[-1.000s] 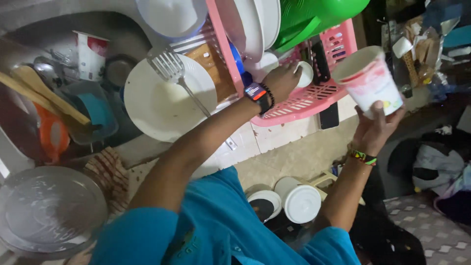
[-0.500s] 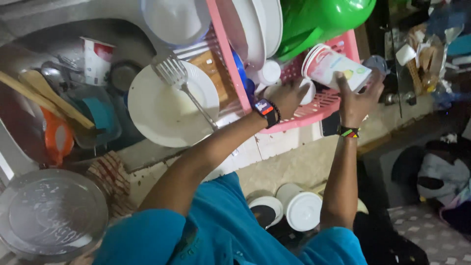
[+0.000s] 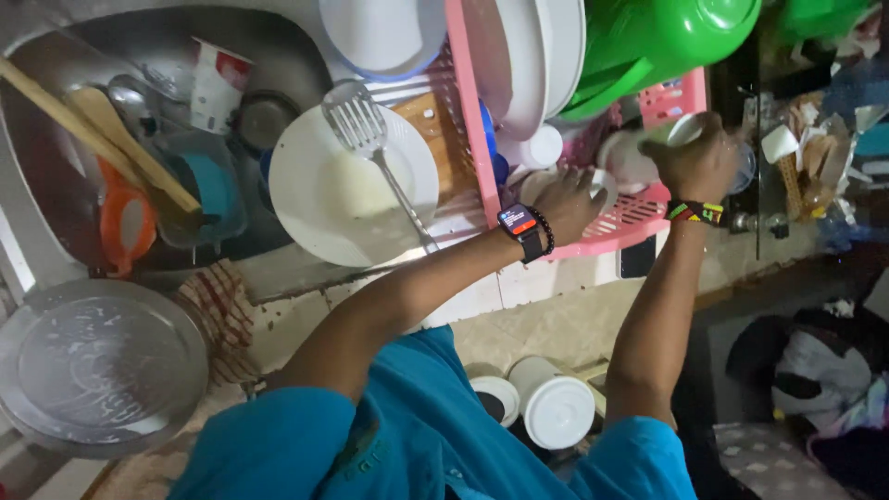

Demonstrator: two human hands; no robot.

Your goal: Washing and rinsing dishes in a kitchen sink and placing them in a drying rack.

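My left hand, with a smartwatch on its wrist, reaches into the pink dish rack and curls around a small white cup lying there. Further right in the same rack, my right hand, with a striped wristband, grips a white plastic cup. My fingers hide most of that cup. White plates stand on edge in the rack beside a green plastic jug.
On the left, a steel sink holds a white plate with a slotted spatula, wooden spoons, a paper cup and containers. A round steel lid lies at lower left. White-lidded jars stand on the floor below.
My right hand carried the white cup from out at the right into the pink rack, turning it down among the dishes. My left hand stayed in the rack.
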